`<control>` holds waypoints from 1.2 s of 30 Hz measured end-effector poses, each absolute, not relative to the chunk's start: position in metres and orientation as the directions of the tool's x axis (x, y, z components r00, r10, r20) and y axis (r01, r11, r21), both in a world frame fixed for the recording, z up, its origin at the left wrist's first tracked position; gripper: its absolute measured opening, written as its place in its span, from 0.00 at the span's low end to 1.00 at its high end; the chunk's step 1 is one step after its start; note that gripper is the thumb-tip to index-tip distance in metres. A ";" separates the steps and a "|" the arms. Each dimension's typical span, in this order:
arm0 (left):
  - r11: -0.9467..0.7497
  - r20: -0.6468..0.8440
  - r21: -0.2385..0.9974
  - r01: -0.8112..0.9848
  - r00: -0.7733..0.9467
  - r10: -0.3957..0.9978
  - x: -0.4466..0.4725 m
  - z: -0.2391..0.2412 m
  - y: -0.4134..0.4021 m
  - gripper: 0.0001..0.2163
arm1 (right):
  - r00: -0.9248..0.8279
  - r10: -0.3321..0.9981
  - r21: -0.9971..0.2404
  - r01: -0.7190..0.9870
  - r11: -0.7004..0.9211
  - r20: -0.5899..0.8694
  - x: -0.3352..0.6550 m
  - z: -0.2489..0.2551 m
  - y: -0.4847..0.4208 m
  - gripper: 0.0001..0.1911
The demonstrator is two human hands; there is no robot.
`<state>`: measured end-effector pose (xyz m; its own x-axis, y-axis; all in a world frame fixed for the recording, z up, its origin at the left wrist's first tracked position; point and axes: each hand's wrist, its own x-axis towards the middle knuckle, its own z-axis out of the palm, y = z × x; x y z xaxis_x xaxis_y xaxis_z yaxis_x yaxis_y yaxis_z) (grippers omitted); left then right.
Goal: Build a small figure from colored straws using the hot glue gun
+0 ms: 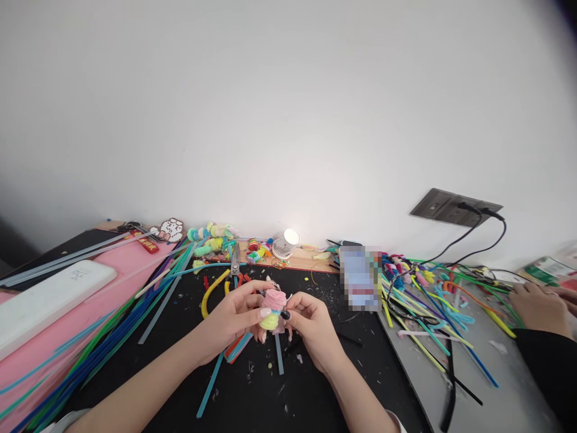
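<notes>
The left hand's (238, 310) fingers grasp a fuzzy pink-and-yellow pipe-cleaner piece (274, 297) above the black tabletop (315, 403). The right hand's (312, 328) fingers touch its right side; can't tell if they pinch. There's some room before the blurred phone (360, 278), near the tabletop's right edge.

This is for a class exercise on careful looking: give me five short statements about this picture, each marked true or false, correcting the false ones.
1. The left hand holds a pink and yellow fuzzy piece. True.
2. The long white box lies on a black surface. False: the long white box is on a pink surface.
3. Two black plugs are in the wall socket panel. True.
4. The white cup is right of that panel. False: the white cup is left of it.
5. Another person's hand shows at the right. True.
</notes>
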<state>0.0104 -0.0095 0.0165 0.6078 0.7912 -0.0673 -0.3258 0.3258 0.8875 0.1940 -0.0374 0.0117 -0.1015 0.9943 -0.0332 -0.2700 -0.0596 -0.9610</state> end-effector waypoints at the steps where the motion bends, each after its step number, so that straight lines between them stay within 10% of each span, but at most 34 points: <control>1: 0.339 -0.071 0.881 -0.330 0.616 0.784 0.010 0.017 -0.010 0.19 | -0.113 0.993 -0.957 -0.281 -0.068 -0.037 0.194 0.012 -0.038 0.12; 36: 0.404 -0.087 0.852 -0.332 0.672 0.735 0.005 0.017 -0.008 0.15 | -0.138 0.989 -0.978 -0.192 -0.077 -0.050 0.191 0.016 -0.039 0.15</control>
